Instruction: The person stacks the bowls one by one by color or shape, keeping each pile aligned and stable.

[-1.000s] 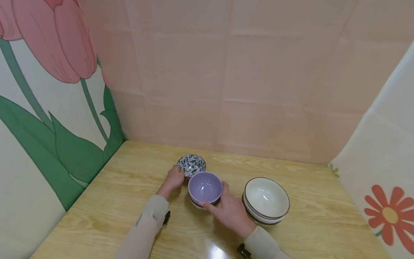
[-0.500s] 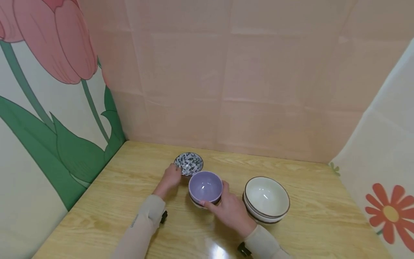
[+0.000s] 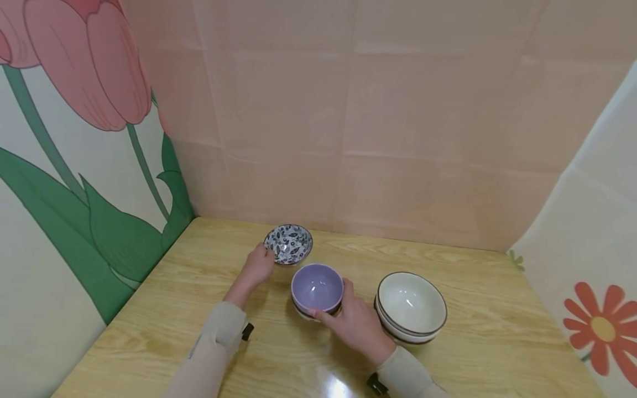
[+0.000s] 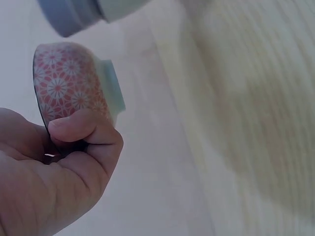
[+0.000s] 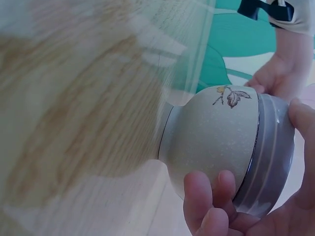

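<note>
In the head view, my left hand (image 3: 257, 264) pinches the near-left rim of a small patterned bowl (image 3: 290, 243), white inside with dark leaves. Its outside shows red with white flowers in the left wrist view, where the patterned bowl (image 4: 69, 81) is held off the wooden surface by thumb and curled fingers. My right hand (image 3: 359, 326) grips a purple bowl (image 3: 317, 287) nested in a cream bowl (image 5: 211, 132) with a leaf drawing. Thumb and fingers wrap the sides of this pair, which stands on the table. Most of the cream bowl is hidden in the head view.
A stack of white bowls (image 3: 412, 304) with dark brown rims stands to the right of my right hand. Under everything lies a wooden table (image 3: 492, 331). A plain pink backdrop (image 3: 348, 138) rises at its far edge, with flower-printed cloths at both sides.
My left hand has moved away and slightly left with the patterned bowl, widening the gap from the purple bowl. My right hand and the nested bowls stay nearly in place.
</note>
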`<control>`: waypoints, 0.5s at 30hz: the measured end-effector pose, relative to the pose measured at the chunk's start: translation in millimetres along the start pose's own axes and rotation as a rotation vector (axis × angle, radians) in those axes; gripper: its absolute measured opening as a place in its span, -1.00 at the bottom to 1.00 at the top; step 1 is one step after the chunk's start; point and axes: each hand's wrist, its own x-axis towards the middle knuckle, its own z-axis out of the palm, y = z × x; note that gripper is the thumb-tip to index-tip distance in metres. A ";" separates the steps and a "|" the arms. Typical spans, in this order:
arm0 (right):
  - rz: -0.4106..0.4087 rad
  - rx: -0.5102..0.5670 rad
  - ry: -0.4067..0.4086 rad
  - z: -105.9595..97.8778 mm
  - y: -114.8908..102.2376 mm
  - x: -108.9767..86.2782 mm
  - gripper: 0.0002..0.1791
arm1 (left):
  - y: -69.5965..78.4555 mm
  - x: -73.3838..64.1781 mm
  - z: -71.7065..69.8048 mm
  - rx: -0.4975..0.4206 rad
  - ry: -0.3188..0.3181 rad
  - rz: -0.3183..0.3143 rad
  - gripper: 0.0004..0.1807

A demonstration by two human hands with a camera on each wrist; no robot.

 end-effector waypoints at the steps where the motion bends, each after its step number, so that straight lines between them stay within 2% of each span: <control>1: -0.002 -0.002 0.002 0.1 0.0 -0.1 0.33 | 2.0 -1.6 -0.4 -0.017 -0.009 -0.003 -0.43; 8: -0.006 0.003 0.003 0.2 -0.2 -0.4 0.32 | 18.0 -16.3 -3.6 -0.064 -0.045 0.051 -0.58; 15: -0.011 -0.018 0.009 0.1 1.3 0.7 0.33 | 27.9 -33.9 -0.8 -0.117 -0.120 0.129 -0.68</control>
